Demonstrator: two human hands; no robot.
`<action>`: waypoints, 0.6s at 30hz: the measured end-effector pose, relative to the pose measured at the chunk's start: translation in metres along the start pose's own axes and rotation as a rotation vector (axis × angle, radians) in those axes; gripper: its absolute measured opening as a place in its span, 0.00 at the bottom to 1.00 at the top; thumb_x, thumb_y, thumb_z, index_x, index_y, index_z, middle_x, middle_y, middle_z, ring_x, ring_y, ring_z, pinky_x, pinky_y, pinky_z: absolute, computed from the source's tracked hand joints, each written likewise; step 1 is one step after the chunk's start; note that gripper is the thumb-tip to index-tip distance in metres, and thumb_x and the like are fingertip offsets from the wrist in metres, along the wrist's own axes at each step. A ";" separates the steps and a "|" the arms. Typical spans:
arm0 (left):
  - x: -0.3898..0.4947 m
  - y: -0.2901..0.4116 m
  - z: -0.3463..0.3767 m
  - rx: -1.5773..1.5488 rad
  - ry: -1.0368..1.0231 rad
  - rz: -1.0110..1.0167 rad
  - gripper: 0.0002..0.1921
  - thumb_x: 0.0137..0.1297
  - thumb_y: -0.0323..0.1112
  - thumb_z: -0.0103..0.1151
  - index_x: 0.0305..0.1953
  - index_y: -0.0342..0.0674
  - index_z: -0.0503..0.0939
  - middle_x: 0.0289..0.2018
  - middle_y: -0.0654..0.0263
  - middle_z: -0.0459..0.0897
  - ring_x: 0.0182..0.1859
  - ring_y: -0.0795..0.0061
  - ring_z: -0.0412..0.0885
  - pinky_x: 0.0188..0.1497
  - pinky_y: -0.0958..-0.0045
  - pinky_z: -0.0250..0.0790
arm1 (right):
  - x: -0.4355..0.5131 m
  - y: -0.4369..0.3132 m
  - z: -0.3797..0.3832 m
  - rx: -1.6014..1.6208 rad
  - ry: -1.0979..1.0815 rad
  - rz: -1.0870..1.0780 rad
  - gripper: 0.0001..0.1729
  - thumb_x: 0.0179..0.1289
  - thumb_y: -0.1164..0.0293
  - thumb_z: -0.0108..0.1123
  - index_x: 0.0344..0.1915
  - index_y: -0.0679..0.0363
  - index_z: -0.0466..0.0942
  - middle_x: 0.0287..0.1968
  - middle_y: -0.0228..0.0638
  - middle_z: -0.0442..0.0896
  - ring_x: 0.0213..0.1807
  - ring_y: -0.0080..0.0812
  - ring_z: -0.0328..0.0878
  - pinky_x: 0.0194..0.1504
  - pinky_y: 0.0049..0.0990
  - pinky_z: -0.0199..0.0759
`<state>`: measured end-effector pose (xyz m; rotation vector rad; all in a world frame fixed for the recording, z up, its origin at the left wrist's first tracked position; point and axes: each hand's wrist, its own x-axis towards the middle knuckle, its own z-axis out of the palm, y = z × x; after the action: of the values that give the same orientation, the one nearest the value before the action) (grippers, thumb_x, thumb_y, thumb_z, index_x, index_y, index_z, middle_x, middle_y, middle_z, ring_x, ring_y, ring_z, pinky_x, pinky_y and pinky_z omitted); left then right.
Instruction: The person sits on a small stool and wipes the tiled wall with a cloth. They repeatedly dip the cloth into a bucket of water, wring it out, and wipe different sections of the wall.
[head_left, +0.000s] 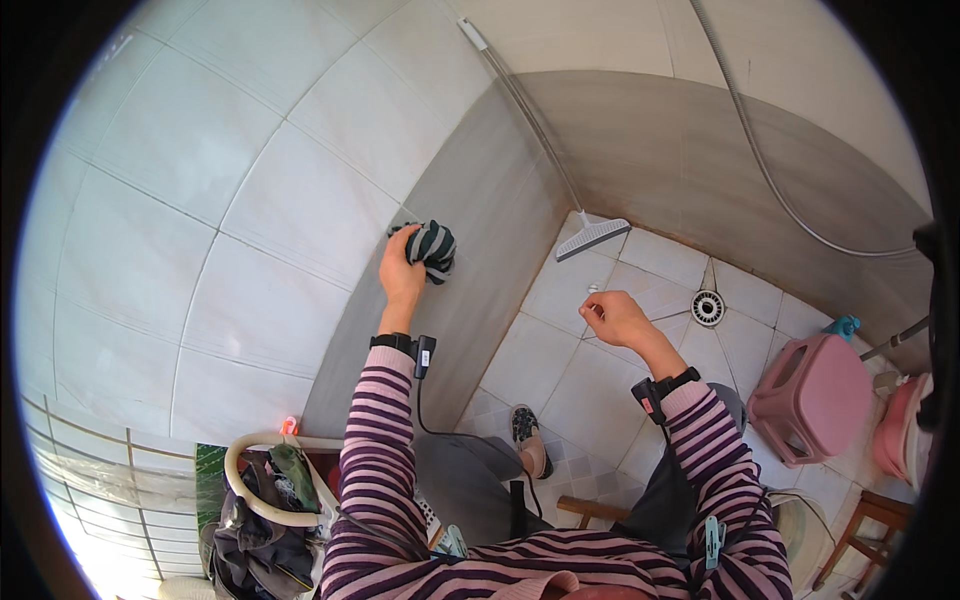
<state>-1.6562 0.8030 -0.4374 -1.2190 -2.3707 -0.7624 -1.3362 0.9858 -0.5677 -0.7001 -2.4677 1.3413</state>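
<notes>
My left hand (402, 274) grips a bunched dark green and grey striped cloth (433, 247) against the grey lower band of the tiled wall (450, 195). Part of the cloth is hidden by my fingers. My right hand (616, 318) hangs over the white tiled floor with its fingers curled, the fingertips close to the thumb. Whether it holds something small cannot be told. A small white thing (593, 288) shows just beyond its fingertips. Both wrists wear black straps with cabled modules.
A long-handled squeegee (592, 238) leans in the corner. A round floor drain (707, 308), a pink plastic stool (825, 397), a turquoise bottle (844, 326) and pink basins (896, 435) lie rightward. A metal shower hose (757, 154) hangs on the wall. Dark clothes (259, 547) are at lower left.
</notes>
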 end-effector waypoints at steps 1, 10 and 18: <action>-0.009 0.009 0.012 -0.143 -0.001 -0.112 0.29 0.51 0.16 0.61 0.56 0.45 0.80 0.56 0.59 0.83 0.59 0.55 0.80 0.62 0.62 0.72 | -0.001 0.001 -0.003 -0.015 0.005 -0.004 0.15 0.66 0.61 0.60 0.40 0.61 0.86 0.34 0.47 0.87 0.39 0.49 0.84 0.43 0.41 0.78; -0.062 0.100 0.034 -1.481 -0.269 -0.957 0.15 0.74 0.38 0.58 0.54 0.36 0.77 0.49 0.55 0.84 0.46 0.58 0.85 0.46 0.56 0.82 | -0.014 0.032 -0.011 -0.175 -0.048 0.099 0.16 0.67 0.58 0.60 0.40 0.58 0.86 0.43 0.47 0.87 0.46 0.49 0.84 0.47 0.44 0.78; -0.130 0.107 0.036 -1.808 -0.288 -1.226 0.18 0.74 0.48 0.59 0.54 0.40 0.79 0.50 0.61 0.85 0.49 0.62 0.84 0.47 0.61 0.80 | -0.096 0.063 0.024 -0.460 -0.541 0.242 0.21 0.67 0.53 0.60 0.42 0.60 0.86 0.41 0.44 0.88 0.43 0.42 0.85 0.43 0.40 0.80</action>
<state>-1.4980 0.7942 -0.5044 0.2602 -1.9419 -3.6127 -1.2459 0.9472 -0.6324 -0.8418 -3.2802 1.1585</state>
